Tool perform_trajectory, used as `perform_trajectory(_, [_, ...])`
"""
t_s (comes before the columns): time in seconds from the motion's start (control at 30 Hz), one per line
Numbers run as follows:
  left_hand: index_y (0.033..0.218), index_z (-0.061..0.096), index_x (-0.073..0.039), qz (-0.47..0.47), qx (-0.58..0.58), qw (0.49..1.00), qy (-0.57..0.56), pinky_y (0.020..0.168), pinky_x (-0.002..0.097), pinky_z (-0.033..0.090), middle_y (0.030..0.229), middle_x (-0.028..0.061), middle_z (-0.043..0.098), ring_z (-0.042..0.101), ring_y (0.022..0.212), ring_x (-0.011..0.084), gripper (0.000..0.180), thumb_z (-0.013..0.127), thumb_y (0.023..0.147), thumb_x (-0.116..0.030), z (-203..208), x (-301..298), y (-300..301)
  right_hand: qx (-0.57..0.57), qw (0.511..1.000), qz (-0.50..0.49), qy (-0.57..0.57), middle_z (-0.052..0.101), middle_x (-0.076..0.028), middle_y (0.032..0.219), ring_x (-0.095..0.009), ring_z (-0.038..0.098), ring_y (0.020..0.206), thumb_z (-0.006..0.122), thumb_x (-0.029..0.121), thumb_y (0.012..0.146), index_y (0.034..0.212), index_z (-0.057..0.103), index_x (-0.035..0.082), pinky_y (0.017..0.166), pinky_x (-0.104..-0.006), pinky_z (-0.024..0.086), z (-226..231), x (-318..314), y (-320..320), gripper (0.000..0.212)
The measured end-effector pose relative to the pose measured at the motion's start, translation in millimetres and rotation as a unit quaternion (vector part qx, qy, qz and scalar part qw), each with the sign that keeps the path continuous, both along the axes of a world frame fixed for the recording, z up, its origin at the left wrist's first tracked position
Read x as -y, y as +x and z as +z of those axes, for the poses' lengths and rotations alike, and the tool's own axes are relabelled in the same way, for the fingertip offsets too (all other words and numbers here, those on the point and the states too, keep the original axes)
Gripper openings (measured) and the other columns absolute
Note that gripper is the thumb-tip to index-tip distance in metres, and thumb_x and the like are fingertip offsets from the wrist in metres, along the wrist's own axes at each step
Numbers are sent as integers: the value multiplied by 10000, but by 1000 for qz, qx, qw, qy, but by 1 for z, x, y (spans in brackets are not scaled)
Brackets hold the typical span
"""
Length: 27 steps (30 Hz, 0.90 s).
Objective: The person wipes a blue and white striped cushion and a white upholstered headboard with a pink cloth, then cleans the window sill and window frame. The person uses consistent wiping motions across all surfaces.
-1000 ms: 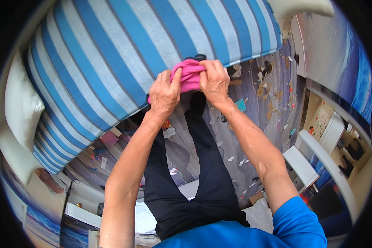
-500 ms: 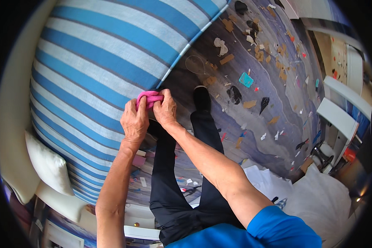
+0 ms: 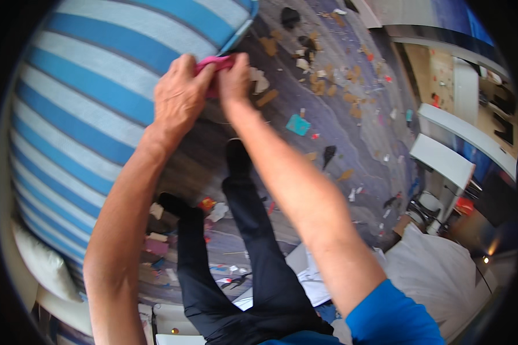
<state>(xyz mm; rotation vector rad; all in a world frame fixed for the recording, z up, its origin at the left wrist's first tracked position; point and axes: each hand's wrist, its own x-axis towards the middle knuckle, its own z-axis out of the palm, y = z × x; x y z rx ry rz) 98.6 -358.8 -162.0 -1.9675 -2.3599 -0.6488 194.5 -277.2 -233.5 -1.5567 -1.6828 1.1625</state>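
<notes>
My left hand (image 3: 178,100) and right hand (image 3: 234,77) both pinching a pink cloth (image 3: 213,63), striped blue-and-white bedding (image 3: 86,115) beneath, teal square scrap (image 3: 298,124) on littered floor (image 3: 351,144)

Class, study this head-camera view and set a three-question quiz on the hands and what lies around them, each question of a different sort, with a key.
1. True or false: both hands grip the pink cloth.
2. What lies under the left hand? A. blue and white striped bedding B. a wooden tray C. a metal sink
3. Fill in: the floor is strewn with ____.

Key: 1 true: the right hand pinches it too. 2 A. 3 scraps of litter.
</notes>
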Motion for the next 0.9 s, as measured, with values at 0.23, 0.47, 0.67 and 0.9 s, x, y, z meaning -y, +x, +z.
perform_trajectory(0.23, [1045,719,-45,-78,40,996,-32,693,404,506,996,119,570,601,868,297,287,694,764,-97,-32,80,0,-74,970,17,-233,674,-277,1012,-413,676,966,565,253,976,1133,564,60,795,-483,530,-55,132,12,248])
perform_trajectory(0.47, [1175,674,-64,-97,7,995,0,723,394,500,973,108,522,575,894,297,365,608,815,-51,-29,-18,0,64,993,35,-94,628,-330,1173,-470,604,1125,556,51,859,1316,510,-42,985,-513,468,-40,-47,5,468])
perform_trajectory(0.67, [1114,674,-75,-87,-57,994,38,726,366,512,960,87,516,581,923,250,288,599,836,-97,-18,-67,3,-72,987,-57,-131,684,-216,1016,-302,669,938,598,124,890,996,576,10,863,-442,533,-17,-79,-7,157])
perform_trajectory(0.9, [1159,668,-28,-118,-83,985,-98,608,342,462,917,62,517,566,820,206,318,603,859,-107,-6,94,0,56,973,131,-180,695,-259,965,-489,653,949,720,418,837,1072,579,95,786,-563,530,-42,138,7,424])
